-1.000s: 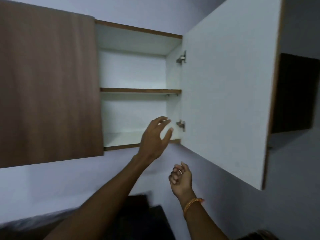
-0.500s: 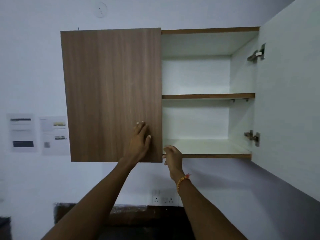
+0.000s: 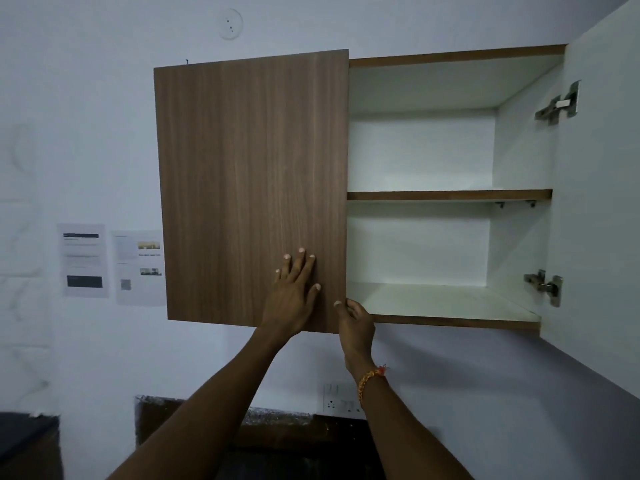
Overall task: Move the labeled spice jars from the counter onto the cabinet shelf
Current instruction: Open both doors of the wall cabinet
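A wall cabinet hangs ahead of me. Its left door [image 3: 249, 174], brown wood grain, is closed. Its right door [image 3: 602, 202] stands swung out, showing a white inside. The middle shelf [image 3: 446, 195] and the bottom shelf [image 3: 433, 299] hold nothing. My left hand [image 3: 294, 292] lies flat with straight fingers on the lower right part of the closed door. My right hand [image 3: 355, 322] curls its fingers round the bottom right corner of that door. No spice jars are in view.
Two printed sheets [image 3: 110, 263] are stuck on the wall left of the cabinet. A white socket plate [image 3: 341, 400] sits below it, above a dark counter backsplash [image 3: 277, 424]. The open door juts out at the right.
The view swung left, so the closed left door is now central. My left hand went from the open compartment onto the door face. My right hand rose to the door's bottom corner.
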Action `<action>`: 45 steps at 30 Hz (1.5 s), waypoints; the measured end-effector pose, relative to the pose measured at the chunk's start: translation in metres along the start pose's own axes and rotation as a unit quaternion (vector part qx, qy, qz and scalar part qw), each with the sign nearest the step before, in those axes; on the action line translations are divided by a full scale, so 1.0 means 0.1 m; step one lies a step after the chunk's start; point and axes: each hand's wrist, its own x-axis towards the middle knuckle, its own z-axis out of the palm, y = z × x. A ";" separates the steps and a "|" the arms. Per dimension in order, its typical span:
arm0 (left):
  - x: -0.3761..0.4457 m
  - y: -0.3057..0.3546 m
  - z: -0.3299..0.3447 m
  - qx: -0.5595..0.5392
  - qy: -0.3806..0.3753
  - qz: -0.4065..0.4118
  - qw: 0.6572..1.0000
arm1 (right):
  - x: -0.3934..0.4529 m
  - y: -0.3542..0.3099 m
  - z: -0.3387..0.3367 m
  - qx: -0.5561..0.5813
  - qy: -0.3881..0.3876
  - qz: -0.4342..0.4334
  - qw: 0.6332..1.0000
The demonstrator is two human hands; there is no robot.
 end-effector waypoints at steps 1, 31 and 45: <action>-0.04 0.03 -0.05 -0.009 0.014 -0.002 1.000 | -0.07 -0.03 0.00 -0.003 0.013 -0.007 1.000; -2.14 -1.24 -3.35 -0.056 0.452 -0.212 0.865 | -3.58 -0.57 2.26 -0.032 -0.324 -0.337 0.883; -2.32 -1.77 -3.76 -0.049 0.386 -0.271 0.880 | -3.97 -0.55 2.93 -0.101 -0.369 -0.318 0.867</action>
